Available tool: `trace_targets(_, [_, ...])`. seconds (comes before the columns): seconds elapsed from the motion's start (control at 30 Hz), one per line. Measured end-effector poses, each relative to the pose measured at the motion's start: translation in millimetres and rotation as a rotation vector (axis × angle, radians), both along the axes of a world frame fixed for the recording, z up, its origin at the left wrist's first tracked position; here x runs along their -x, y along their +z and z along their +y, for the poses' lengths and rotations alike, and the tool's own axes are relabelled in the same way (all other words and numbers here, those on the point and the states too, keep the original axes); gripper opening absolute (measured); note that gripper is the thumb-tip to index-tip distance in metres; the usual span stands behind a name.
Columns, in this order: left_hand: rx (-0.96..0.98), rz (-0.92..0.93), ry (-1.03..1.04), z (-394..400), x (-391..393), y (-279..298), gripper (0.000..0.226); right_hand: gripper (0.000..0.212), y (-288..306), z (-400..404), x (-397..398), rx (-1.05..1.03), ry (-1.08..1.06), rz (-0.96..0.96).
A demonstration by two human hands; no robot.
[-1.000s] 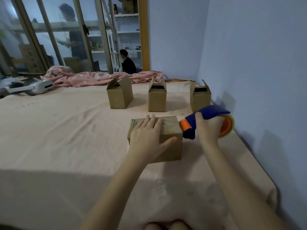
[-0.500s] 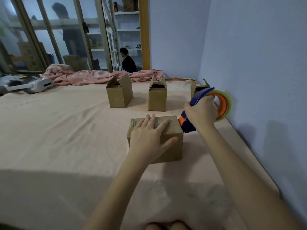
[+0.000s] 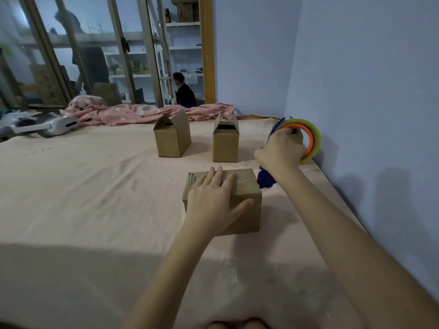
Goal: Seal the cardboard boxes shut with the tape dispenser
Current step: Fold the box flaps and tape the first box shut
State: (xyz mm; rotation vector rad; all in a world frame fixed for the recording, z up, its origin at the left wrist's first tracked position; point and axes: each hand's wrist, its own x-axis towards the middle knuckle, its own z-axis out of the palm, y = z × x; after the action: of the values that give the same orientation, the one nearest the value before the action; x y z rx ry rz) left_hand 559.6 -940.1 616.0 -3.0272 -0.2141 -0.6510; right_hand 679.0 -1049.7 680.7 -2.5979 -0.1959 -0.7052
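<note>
A closed cardboard box [image 3: 247,205] lies on the pink sheet in front of me. My left hand [image 3: 215,200] rests flat on its top, fingers straight, thumb down the front face. My right hand [image 3: 279,149] grips the blue handle of the tape dispenser [image 3: 308,141], tilted up, with its blue front end at the box's far right top corner. The tape roll is orange with a yellow-green rim. Two boxes with flaps up stand behind: one at the left [image 3: 172,138], one in the middle [image 3: 225,143]. A third is mostly hidden behind my right hand.
The bed's pink sheet [image 3: 95,198] spreads wide to the left. A blue wall [image 3: 368,91] runs close along the right edge. A crumpled pink blanket [image 3: 133,112] and a white handheld device [image 3: 57,125] lie at the far side. People are behind the glass doors.
My right hand has swung the dispenser upward and back, from low beside the box's right end to tilted up above its far right corner. My left hand has stayed on the box.
</note>
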Motion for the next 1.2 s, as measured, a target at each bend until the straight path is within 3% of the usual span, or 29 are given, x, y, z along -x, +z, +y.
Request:
trace_targets(0.13, [-0.011, -0.005, 0.010, -1, 2, -1, 0.083, 0.037, -22, -7, -6, -0.061, 0.029, 0.070])
trace_targets(0.3, [0.006, 0.003, 0.001, 1, -2, 3, 0.082, 0.041, -42, -16, -9, -0.005, 0.011, 0.042])
trace_targets(0.5, [0.009, -0.010, 0.011, 0, 0, 2, 0.082, 0.032, -42, -52, -19, -0.113, 0.139, -0.141])
trace_targets(0.67, [-0.008, -0.023, 0.012, 0, 1, -1, 0.081, 0.027, -44, -87, -28, -0.049, 0.252, -0.314])
trace_targets(0.8, [-0.004, -0.030, 0.020, 0, 0, -2, 0.080, 0.035, -53, -101, -30, 0.049, 0.315, -0.380])
trace_targets(0.93, [0.003, -0.029, 0.023, 0, 0, -3, 0.079, 0.025, -70, -112, -29, 0.044, 0.386, -0.214])
trace_targets(1.03, [0.001, -0.035, 0.030, 0, 0, -3, 0.080, 0.033, -81, -116, -19, -0.044, 0.478, -0.066])
trace_targets(1.2, [0.000, -0.035, 0.037, 0, 0, -5, 0.082, 0.037, -94, -125, 6, 0.005, 0.531, 0.063])
